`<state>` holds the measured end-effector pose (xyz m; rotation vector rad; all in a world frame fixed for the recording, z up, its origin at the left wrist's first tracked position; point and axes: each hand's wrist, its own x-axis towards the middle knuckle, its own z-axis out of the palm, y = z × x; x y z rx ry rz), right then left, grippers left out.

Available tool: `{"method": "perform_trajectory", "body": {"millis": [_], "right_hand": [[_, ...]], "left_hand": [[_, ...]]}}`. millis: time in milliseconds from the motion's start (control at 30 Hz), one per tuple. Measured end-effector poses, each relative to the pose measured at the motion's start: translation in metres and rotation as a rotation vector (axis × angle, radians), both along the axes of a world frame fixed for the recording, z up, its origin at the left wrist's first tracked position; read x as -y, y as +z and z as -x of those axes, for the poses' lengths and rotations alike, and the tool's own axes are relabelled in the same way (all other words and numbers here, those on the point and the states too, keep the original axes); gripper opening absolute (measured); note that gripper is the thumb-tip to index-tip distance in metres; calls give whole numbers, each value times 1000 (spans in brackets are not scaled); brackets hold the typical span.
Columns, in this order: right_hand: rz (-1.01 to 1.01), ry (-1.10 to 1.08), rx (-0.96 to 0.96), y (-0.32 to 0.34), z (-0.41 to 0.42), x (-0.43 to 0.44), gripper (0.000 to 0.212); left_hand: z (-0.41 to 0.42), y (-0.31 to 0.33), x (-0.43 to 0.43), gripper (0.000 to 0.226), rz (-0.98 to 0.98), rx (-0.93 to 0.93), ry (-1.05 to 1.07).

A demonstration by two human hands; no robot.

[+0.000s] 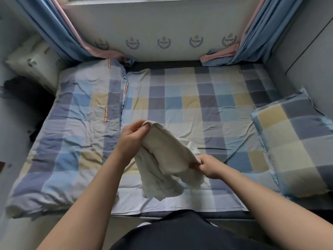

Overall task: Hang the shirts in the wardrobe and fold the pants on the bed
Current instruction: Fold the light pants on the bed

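Observation:
A cream-coloured garment [166, 157], crumpled so that I cannot tell pants from shirt, hangs between my two hands above the near middle of the bed [189, 98]. My left hand [132, 137] pinches one upper end of the cloth, raised higher and farther from me. My right hand [209, 166] grips the other end, lower and closer. The loose part droops down and touches the checked sheet near the bed's front edge.
A folded checked quilt [72, 134] covers the bed's left side. A checked pillow [295, 147] lies at the right. Blue and pink curtains [59, 35] hang at both far corners against the wall. A pale cushion [34, 60] sits far left.

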<state>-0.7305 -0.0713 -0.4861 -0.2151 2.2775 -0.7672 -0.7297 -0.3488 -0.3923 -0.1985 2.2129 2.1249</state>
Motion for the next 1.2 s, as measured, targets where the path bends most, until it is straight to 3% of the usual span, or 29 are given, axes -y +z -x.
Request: {"method": "perform_trajectory", "body": {"millis": [100,167,233,333,367,433,500,533,600,700,833,933,1100,1200], "right_hand": [[6,-80,-124,18,18,4,31],[125,-205,-136,37,33,14,40],[255,-403,-68,55,47,27,40],[322,-547,25,73,60,51,25],[362,-590,65,76,61,61,24],[533,-738,165,81,63,80,21],[672,-854,249,90,65,95,19],[714,-875,277,94,65,101,19],[784,-861,320,101,63,111,16],[900,-810,400,107,56,116,14],[1015,-755,388,106,53,101,20],[875,-679,212,95,48,93,18],[471,-258,-103,68,31,110,63],[424,-140,-125,55,27,124,68]], "left_hand": [[16,-15,10,22,127,35,254],[25,-22,17,18,233,75,386],[29,-25,20,16,280,154,329],[18,-28,6,11,242,267,3],[11,-29,-1,18,232,294,-104],[-2,-34,-12,55,225,321,-272],[-12,-40,-22,86,222,300,-320],[-14,-43,-26,89,246,267,-289],[-13,-46,-27,77,332,187,-168],[-4,-47,-13,41,413,23,-23],[3,-45,14,34,305,-42,123],[7,-41,34,30,89,4,157],[10,-26,50,25,-245,107,162],[11,-13,51,28,-364,136,83]]}}
